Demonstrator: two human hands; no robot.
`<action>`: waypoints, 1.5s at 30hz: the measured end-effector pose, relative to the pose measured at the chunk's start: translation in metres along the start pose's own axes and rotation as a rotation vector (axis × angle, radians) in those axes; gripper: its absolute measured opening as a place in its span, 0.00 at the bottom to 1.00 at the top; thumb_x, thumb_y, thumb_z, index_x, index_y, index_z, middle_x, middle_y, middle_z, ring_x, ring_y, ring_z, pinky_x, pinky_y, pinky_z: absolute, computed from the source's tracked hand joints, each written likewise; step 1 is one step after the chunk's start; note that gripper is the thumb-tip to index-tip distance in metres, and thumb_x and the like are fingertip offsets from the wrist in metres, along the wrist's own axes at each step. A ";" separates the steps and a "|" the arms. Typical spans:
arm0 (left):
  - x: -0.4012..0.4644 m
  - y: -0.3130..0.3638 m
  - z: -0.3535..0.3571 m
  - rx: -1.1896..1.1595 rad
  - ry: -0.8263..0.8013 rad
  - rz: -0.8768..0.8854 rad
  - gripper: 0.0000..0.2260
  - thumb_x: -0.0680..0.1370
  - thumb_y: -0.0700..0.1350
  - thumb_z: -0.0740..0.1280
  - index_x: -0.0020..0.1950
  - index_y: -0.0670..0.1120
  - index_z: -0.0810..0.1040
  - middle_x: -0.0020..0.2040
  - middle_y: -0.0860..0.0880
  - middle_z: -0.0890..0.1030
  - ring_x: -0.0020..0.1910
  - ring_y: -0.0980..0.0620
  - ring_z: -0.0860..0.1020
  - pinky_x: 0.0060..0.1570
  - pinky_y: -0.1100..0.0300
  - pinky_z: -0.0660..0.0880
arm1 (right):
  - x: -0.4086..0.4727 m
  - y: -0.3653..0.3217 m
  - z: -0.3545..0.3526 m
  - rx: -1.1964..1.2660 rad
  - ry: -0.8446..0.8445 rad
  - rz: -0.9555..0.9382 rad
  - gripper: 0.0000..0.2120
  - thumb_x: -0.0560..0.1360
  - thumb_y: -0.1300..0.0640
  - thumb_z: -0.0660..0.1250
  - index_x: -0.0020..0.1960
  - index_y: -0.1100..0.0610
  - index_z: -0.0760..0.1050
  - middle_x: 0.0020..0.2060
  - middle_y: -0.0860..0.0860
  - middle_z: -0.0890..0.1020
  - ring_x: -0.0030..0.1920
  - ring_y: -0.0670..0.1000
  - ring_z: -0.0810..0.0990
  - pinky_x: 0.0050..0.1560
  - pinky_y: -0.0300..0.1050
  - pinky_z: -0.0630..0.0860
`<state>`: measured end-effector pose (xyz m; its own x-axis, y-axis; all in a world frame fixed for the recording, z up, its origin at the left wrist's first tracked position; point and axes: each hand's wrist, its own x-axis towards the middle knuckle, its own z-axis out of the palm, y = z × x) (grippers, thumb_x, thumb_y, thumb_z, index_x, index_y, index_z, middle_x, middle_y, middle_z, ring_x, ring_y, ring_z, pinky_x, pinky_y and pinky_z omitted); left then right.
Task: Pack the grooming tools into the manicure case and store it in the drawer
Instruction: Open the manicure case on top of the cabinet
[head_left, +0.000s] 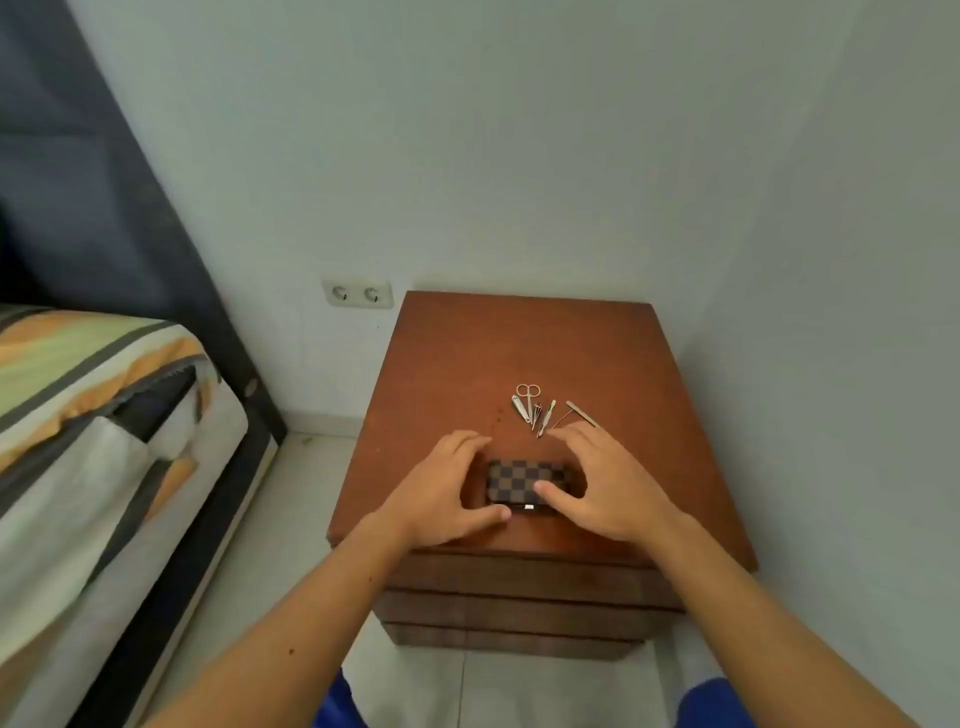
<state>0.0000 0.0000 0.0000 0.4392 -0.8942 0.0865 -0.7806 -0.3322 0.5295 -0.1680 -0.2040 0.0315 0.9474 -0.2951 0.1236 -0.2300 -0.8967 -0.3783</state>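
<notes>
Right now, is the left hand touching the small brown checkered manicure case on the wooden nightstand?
Touching. The head view shows the left hand cupped against the left end of the checkered manicure case, its thumb at the case's front edge, with no gap visible.

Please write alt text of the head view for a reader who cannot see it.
Two hands, left and right, touch a closed checkered case on a wooden nightstand. Scissors, clippers and other small metal tools lie behind it. A bed stands at left.
</notes>
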 end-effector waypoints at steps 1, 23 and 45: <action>-0.001 0.002 0.005 -0.010 -0.014 0.003 0.41 0.74 0.66 0.73 0.80 0.48 0.64 0.77 0.51 0.67 0.76 0.54 0.65 0.77 0.60 0.63 | -0.003 0.002 0.003 0.003 -0.013 -0.002 0.35 0.76 0.35 0.67 0.77 0.50 0.68 0.71 0.46 0.73 0.71 0.48 0.71 0.72 0.46 0.71; -0.020 0.004 0.029 -0.135 0.092 -0.123 0.30 0.75 0.56 0.77 0.73 0.50 0.73 0.71 0.57 0.70 0.72 0.59 0.66 0.74 0.61 0.64 | -0.028 0.004 0.021 -0.182 -0.121 -0.131 0.33 0.84 0.37 0.48 0.77 0.59 0.69 0.70 0.52 0.75 0.68 0.53 0.75 0.70 0.48 0.74; -0.028 0.008 0.024 -0.178 0.010 -0.181 0.29 0.76 0.54 0.76 0.75 0.54 0.71 0.78 0.61 0.67 0.82 0.60 0.55 0.82 0.51 0.57 | 0.022 0.031 0.035 0.277 0.205 0.116 0.08 0.76 0.54 0.77 0.54 0.50 0.85 0.42 0.42 0.81 0.38 0.44 0.79 0.44 0.46 0.79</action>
<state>-0.0293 0.0156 -0.0181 0.5702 -0.8213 -0.0153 -0.5984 -0.4280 0.6773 -0.1464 -0.2266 -0.0094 0.8481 -0.4745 0.2359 -0.2376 -0.7384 -0.6311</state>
